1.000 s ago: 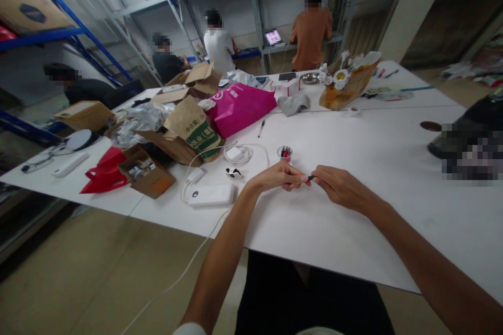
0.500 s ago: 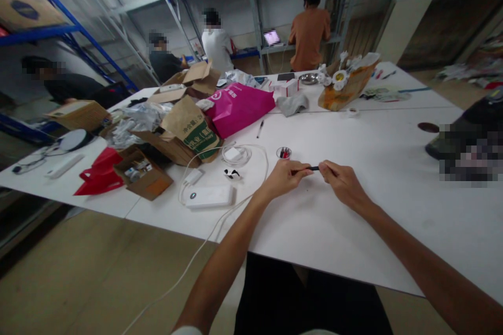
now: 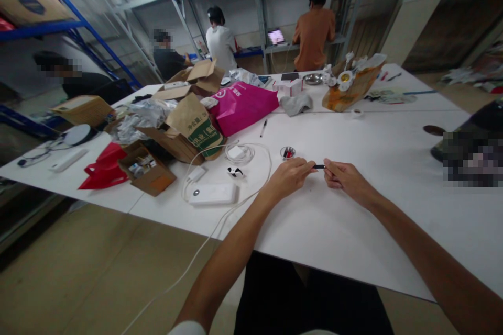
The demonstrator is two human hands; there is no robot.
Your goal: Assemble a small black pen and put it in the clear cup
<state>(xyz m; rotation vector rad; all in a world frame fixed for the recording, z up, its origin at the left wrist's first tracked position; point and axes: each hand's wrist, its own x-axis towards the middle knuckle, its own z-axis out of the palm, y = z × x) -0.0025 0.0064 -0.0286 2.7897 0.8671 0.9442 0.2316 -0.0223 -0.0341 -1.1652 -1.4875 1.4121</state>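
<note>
A slim black pen-like stick [image 3: 319, 166] spans the gap between my two hands above the white table. My left hand [image 3: 293, 174] pinches its left end, fingers curled inward. At its other end my right hand [image 3: 341, 177] is closed, with thumb and fingertips around the tip. Most of the stick is hidden inside the fingers. Just behind my left hand stands a small clear cup [image 3: 288, 153] with small red and black pieces in it. A black pen [image 3: 263, 128] lies farther back on the table.
Left of my arms lie a white power bank [image 3: 212, 193], a coiled white cable [image 3: 240, 154] and a small black-and-white object [image 3: 234, 172]. Beyond are an open carton [image 3: 151, 175], a magenta bag [image 3: 245, 107] and a grey cloth [image 3: 296, 105]. Several people sit along the back.
My hands have moved slightly apart, and a little more of the black stick shows between them. The right hand's fingers have shifted their hold. The whole view has shifted slightly.
</note>
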